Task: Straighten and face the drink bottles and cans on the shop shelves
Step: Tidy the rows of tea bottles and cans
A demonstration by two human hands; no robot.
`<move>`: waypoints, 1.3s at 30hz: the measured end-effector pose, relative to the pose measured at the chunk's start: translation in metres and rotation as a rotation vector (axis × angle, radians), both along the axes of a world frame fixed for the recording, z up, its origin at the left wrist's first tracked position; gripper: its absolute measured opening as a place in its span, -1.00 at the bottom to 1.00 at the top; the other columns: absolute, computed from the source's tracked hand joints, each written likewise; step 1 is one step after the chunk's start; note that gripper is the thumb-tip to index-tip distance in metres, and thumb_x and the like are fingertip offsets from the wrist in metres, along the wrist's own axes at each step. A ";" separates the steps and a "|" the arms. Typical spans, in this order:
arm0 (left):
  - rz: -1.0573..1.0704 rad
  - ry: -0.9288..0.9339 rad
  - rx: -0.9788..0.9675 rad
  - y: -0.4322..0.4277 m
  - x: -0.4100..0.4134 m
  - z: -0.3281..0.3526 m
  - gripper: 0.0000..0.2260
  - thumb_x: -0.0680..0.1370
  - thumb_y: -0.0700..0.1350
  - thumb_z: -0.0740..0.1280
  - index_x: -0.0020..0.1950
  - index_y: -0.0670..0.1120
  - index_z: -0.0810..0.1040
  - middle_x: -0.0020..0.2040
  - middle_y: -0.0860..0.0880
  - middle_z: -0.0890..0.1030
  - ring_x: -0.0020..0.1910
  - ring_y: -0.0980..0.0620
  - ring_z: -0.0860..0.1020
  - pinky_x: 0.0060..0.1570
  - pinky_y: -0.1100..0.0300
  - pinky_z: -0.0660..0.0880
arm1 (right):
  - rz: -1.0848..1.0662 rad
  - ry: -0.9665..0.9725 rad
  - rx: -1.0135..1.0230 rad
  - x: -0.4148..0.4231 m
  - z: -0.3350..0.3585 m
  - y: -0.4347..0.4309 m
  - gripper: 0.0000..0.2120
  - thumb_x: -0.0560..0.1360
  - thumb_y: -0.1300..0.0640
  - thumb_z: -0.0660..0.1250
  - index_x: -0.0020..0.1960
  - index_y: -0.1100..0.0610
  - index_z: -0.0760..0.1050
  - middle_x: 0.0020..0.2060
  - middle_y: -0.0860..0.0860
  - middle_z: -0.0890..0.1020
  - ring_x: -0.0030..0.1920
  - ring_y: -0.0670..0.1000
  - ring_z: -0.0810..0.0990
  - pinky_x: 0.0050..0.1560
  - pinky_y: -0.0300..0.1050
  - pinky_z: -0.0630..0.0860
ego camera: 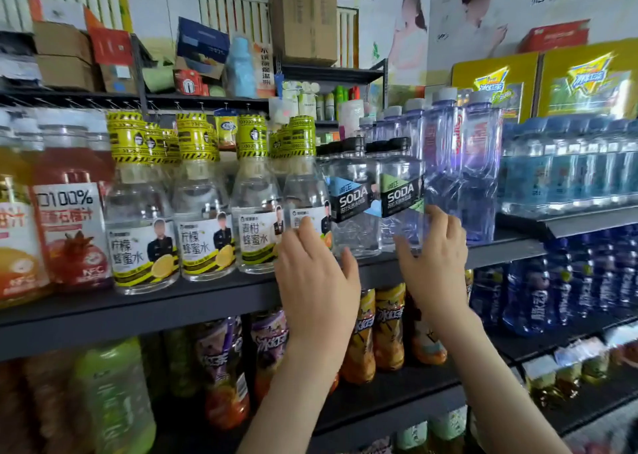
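Dark metal shop shelving fills the frame, with cardboard boxes [62, 49] stacked at the upper left. On the middle shelf [172, 301] stand red and orange juice bottles [69, 219] at the left edge, then a row of clear bottles with yellow striped caps.

My left hand [310, 274] reaches the rightmost honey-water bottle [305, 191] of that row, near the centre. Its fingers are straight and close together, with the tips on the white label and the thumb held apart to the right.

Just right of centre, my right hand [435, 263] holds the lower part of the green-label SODA bottle [402, 194], fingers curled at its right side and thumb across the front. A blue-label SODA bottle [350, 198] stands just left of it, and purple water bottles [480, 163] just right. Orange tea bottles [390, 322] sit on the shelf below.
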State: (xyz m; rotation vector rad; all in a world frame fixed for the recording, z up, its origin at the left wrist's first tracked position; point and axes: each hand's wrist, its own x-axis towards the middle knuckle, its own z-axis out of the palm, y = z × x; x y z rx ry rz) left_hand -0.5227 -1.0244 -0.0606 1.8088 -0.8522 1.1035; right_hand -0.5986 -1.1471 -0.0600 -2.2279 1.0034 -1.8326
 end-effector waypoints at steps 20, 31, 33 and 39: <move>0.352 0.478 0.000 -0.108 -0.048 0.014 -0.26 0.48 0.16 0.37 0.40 -0.30 0.17 0.38 -0.28 0.25 0.34 -0.22 0.26 0.33 0.03 0.23 | 0.285 0.162 -0.219 -0.022 -0.001 -0.070 -0.62 0.17 0.60 0.34 -0.09 0.31 0.45 -0.31 0.17 0.53 -0.26 0.20 0.52 -0.40 -0.16 0.27; 0.349 0.092 -0.078 -0.139 -0.074 0.002 -0.27 0.40 0.09 0.48 0.38 -0.22 0.23 0.31 -0.34 0.35 0.25 -0.29 0.30 0.18 -0.23 0.33 | 0.390 0.001 -0.397 -0.071 -0.002 -0.113 -0.76 0.50 0.30 0.24 0.17 0.26 0.43 -0.11 0.11 0.55 -0.09 0.05 0.40 -0.07 -0.10 0.36; 0.240 -0.003 -0.095 -0.155 -0.092 0.001 -0.39 0.46 0.05 0.42 0.36 -0.22 0.27 0.32 -0.32 0.34 0.26 -0.24 0.26 0.22 -0.16 0.27 | 0.370 -0.024 -0.377 -0.086 -0.003 -0.128 -0.76 0.52 0.26 0.23 0.19 0.21 0.39 -0.06 0.09 0.55 -0.06 0.03 0.40 -0.03 -0.11 0.38; -0.139 -0.145 -0.079 -0.208 -0.147 -0.009 -0.62 0.52 -0.07 0.35 0.25 -0.23 0.42 0.22 -0.23 0.43 0.20 -0.19 0.41 0.22 0.00 0.34 | 0.304 -0.081 -0.213 -0.131 -0.008 -0.179 -0.76 0.52 0.20 0.24 0.18 0.21 0.44 -0.05 -0.01 0.50 -0.02 -0.04 0.42 0.00 -0.20 0.38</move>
